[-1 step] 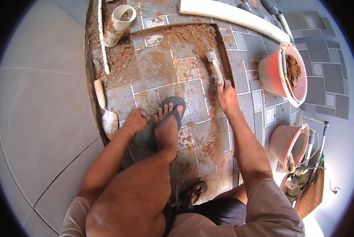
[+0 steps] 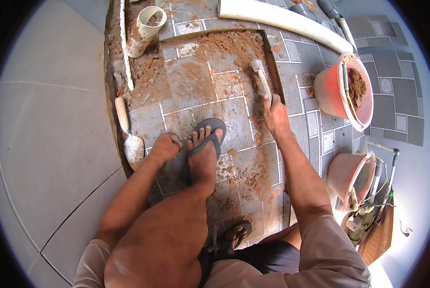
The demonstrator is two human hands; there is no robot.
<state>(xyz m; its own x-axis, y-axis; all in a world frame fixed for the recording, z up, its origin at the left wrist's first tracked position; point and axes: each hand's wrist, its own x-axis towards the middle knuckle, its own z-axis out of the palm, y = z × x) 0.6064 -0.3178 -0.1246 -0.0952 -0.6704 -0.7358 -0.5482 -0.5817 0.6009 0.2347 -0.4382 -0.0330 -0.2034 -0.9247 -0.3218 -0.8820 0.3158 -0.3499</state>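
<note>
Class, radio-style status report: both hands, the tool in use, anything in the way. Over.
Right hand gripping brush, bristles in red dirt. Left hand fisted on tile floor. Sandalled foot between hands; trowel lying left.

Head-worn fisheye view, looking steeply down from above onto the tiled floor (image 2: 196, 81), close over the crouched person's own knee and forearms; straight tile lines bending toward the round dark rim. Single view only.

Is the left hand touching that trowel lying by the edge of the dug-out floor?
Apart. The head view shows the left hand fisted on the tile beside the sandal, with a strip of bare tile visible between it and the trowel.
</note>
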